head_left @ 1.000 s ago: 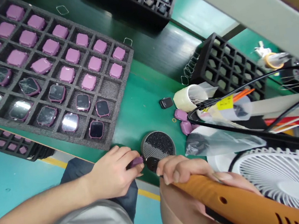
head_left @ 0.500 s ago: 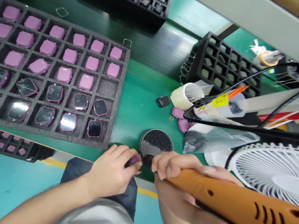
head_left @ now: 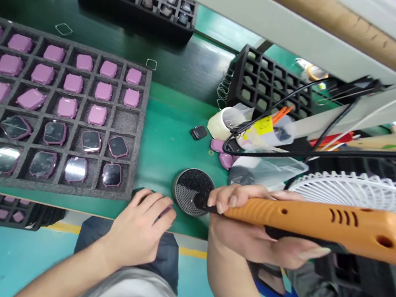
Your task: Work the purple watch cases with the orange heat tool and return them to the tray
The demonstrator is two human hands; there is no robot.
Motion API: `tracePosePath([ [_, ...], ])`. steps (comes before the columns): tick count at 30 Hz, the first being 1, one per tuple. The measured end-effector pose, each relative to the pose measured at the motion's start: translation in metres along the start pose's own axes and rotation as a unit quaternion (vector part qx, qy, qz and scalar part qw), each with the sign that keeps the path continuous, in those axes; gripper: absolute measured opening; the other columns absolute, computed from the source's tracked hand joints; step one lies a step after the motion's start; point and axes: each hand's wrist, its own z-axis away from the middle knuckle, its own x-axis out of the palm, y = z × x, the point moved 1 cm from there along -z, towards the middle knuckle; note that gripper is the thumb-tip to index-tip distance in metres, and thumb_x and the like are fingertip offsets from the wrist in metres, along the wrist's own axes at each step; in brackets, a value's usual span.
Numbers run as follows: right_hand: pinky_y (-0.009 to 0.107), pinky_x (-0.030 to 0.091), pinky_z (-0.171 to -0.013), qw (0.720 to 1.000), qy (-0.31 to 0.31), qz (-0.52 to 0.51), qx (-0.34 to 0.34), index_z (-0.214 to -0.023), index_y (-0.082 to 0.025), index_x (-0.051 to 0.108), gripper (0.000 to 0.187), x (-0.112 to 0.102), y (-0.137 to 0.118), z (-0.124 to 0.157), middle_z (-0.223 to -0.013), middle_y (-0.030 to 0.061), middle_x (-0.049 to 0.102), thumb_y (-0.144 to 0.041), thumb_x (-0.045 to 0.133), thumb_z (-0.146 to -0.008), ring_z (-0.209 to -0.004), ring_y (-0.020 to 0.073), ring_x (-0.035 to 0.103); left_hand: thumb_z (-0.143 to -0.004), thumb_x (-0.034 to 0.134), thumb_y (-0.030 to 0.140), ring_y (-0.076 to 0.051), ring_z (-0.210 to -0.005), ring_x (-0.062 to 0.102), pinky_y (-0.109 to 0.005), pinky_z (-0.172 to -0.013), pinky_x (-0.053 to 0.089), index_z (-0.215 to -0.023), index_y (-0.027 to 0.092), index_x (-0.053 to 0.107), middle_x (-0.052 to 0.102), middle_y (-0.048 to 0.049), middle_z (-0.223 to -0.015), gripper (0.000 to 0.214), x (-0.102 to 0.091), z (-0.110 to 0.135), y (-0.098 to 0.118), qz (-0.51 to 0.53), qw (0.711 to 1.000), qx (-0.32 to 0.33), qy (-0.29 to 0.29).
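Note:
My left hand (head_left: pixel 142 225) is closed around a small purple watch case (head_left: pixel 165 211), mostly hidden by the fingers, at the table's front edge. My right hand (head_left: pixel 244 234) wraps round an orange handheld power tool (head_left: pixel 311 216) with vent slots and a black nose. The tool's dark tip (head_left: pixel 200 200) is over a round metal-rimmed dish (head_left: pixel 186 205), part bare grey mesh and part black granules. Whether the tip touches it I cannot tell. Left of the hands, a grey foam tray (head_left: pixel 123 124) holds purple watch cases (head_left: pixel 66 108) and dark-screened watches (head_left: pixel 112 174) in its compartments.
Behind the dish lie a small black watch (head_left: pixel 199 132), loose purple cases (head_left: pixel 226 160) and a cream cup (head_left: pixel 221 122). A black cable (head_left: pixel 274 154) crosses the right side above a plastic bag (head_left: pixel 273 170). A white fan (head_left: pixel 332 182) stands beside the tool.
The tool's tip has moved from beside the watch case to over the dish, and the tool has swung flatter. My left hand still grips the case, now more hidden. The view has shifted right.

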Motion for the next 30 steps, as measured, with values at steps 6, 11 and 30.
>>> tracePosePath([
  [6, 0.033, 0.053, -0.048, 1.0, -0.008, 0.008, -0.002, -0.123, -0.031, 0.071, 0.051, 0.003, 0.0, 0.005, -0.082, -0.0029, 0.069, -0.071, 0.049, -0.101, -0.057, 0.0161, 0.059, -0.106, 0.067, 0.025, -0.033, -0.117, 0.063, -0.055, -0.108, 0.054, -0.119, 0.014, 0.069, 0.071, -0.0152, -0.122, 0.017, 0.004, -0.001, 0.001, -0.028, 0.999, -0.026, 0.029],
  [11, 0.034, 0.053, -0.048, 1.0, -0.007, -0.001, 0.005, -0.124, -0.031, 0.072, 0.054, 0.001, 0.005, 0.005, -0.081, -0.0032, 0.069, -0.074, 0.049, -0.101, -0.056, 0.0168, 0.059, -0.098, 0.062, 0.01, -0.032, -0.125, 0.063, -0.056, -0.116, 0.051, -0.126, 0.013, 0.069, 0.071, -0.0153, -0.132, 0.029, 0.003, 0.002, -0.001, 0.012, 1.0, -0.005, 0.009],
  [30, 0.042, 0.055, -0.06, 0.995, -0.027, 0.009, 0.093, -0.125, -0.032, 0.067, 0.072, 0.023, -0.028, 0.022, -0.086, -0.0009, 0.066, -0.088, 0.029, -0.101, -0.067, 0.0186, 0.06, -0.1, 0.064, 0.011, -0.03, -0.113, 0.064, -0.053, -0.105, 0.057, -0.125, 0.015, 0.075, 0.072, -0.0139, -0.122, 0.028, 0.008, 0.001, -0.003, -0.013, 0.998, 0.007, 0.061],
])
